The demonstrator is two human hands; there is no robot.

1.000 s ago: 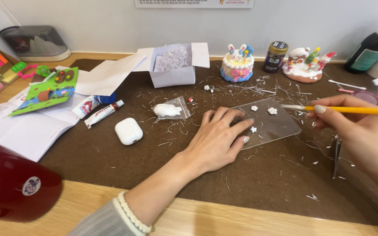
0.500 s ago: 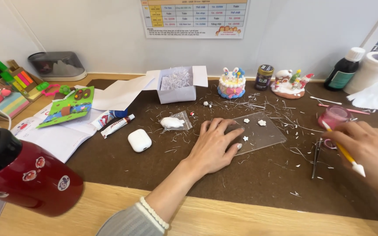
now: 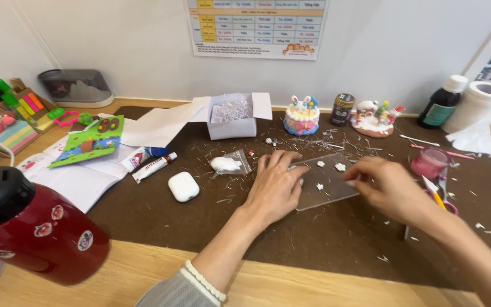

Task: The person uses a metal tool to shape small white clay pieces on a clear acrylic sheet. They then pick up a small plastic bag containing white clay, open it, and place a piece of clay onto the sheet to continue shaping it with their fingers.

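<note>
My left hand [image 3: 277,187] lies flat, palm down, on the left part of a clear plastic sheet [image 3: 328,190] on the dark brown mat [image 3: 200,227]. Small white cut-out shapes [image 3: 340,167] rest on the sheet. My right hand [image 3: 387,187] is curled at the sheet's right edge, fingertips touching it. A yellow tool [image 3: 436,196] shows just behind that hand, by the wrist; I cannot tell whether the hand holds it. A pink cup [image 3: 430,162] stands close beyond my right hand.
A red bottle [image 3: 35,227] stands at the near left. On the mat: white earbud case [image 3: 183,186], small bag of white clay [image 3: 228,165], tubes [image 3: 153,166], open white box [image 3: 233,116], clay cake [image 3: 302,115], small jar [image 3: 343,109], figurine [image 3: 376,118]. Dark bottle [image 3: 441,108] and paper roll [image 3: 478,105] at far right.
My right hand has come in from the right to the sheet's edge; earlier it held the yellow tool out over the mat. My left hand stayed on the sheet. The view tilted up.
</note>
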